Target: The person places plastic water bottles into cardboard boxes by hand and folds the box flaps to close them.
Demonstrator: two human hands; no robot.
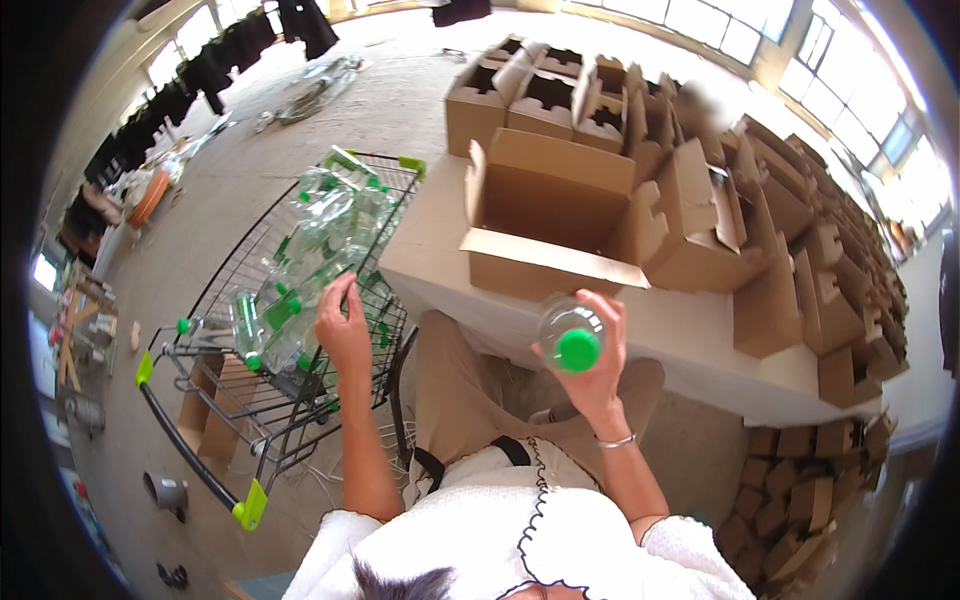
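My right hand (606, 367) grips a clear plastic bottle (553, 324) over my lap. Its green screw cap (577, 350) points up toward my head. My left hand (342, 319) hovers over the near side of a shopping cart, fingers loosely bent, with nothing visible in it. Many clear plastic bottles with green caps (330, 217) lie heaped in the wire shopping cart (225, 292). In front of me an open cardboard box (555, 187) stands on a covered table (427, 232). Its flaps are spread, and only part of its inside shows.
More open cardboard boxes (547, 90) stand at the table's back, with others crowded along the right (832, 292). Cardboard pieces (780, 495) are piled low at right. The cart's black handle (187, 442) juts out at lower left. A grey pipe piece (165, 491) lies on the floor.
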